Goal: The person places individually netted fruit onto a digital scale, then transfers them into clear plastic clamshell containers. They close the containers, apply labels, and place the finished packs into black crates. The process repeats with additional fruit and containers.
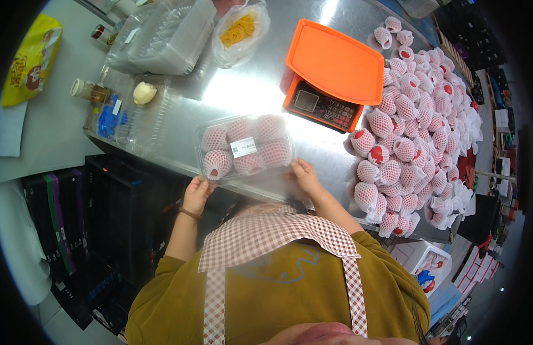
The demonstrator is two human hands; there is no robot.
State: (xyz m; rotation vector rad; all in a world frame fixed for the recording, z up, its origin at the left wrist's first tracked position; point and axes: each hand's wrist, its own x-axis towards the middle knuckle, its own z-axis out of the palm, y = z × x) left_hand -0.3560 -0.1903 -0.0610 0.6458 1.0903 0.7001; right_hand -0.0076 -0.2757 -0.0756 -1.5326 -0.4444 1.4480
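Observation:
A clear plastic clamshell box (227, 177) lies closed at the front edge of the metal table. Inside it are several round pieces of fruit in white foam nets (217, 161), with a little red showing through one net. Its lid bears a white label (243, 148) with print and a code. My left hand (197, 194) pinches the near left corner of the box. At the near right corner, the thumb and fingers of my right hand (305, 174) close on the rim. Beyond the box stands an orange weighing scale (335, 60) with a keypad.
A large heap of net-wrapped red fruit (409, 133) covers the table's right side. Nested empty plastic boxes (167, 43) and a bag of yellow rubber bands (238, 32) stand at the back left. Near them are a jar (89, 90) and an open clear box (150, 116).

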